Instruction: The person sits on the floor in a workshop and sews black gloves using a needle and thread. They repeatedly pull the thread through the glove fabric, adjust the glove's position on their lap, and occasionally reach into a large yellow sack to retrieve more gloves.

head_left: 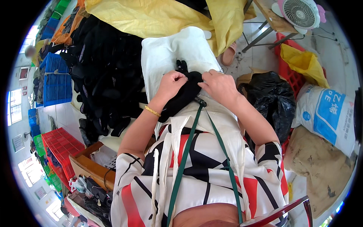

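Observation:
A black cloth piece with finger-like tips, apparently a glove, lies across the white cloth on my lap. My left hand, below a gold bracelet, pinches its left side with thumb and forefinger. On its right edge, the fingers of my right hand are closed in a pinch. A gap of black fabric shows between the two hands. Just below hangs a green cord from my neck, with a small dark metal piece at its end; its kind is unclear.
To my left rises a large heap of black pieces, beside blue crates and a red crate. Yellow sheeting spreads ahead. On the right are a black plastic bag, a white-and-blue sack and a fan on a wooden table.

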### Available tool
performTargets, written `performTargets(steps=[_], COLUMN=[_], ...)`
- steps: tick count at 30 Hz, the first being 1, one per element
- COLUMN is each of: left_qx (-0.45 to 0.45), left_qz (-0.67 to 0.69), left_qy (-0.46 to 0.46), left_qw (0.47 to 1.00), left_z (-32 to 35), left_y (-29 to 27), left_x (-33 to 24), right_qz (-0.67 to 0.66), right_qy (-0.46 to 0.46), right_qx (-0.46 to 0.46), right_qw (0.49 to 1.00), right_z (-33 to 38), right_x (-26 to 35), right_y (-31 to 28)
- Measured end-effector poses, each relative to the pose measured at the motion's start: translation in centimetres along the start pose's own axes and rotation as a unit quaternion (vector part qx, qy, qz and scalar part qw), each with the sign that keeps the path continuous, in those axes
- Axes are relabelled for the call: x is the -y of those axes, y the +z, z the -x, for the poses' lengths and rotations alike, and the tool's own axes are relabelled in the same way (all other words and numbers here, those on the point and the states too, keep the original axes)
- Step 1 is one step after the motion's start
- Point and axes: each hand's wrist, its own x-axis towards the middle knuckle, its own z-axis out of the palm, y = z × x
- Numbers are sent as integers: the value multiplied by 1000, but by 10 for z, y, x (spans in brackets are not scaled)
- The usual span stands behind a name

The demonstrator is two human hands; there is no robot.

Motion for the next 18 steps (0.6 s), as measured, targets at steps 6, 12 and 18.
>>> performTargets(steps=[6,12,18], left_qx=[15,15,21], left_qz=[68,84,94], left_qy=[-41,-55,-54], left_qw=[997,995,994], left_z=[-2,0,1], left_y=[3,0,0], left_x=[4,5,3], right_qz=[-12,-142,-175], right_qy=[45,9,-18], right_qx=[276,281,79], right_qw=[960,949,981], right_z=[6,24,10], right_x=[16,-12,6], right_y=[13,-15,-24])
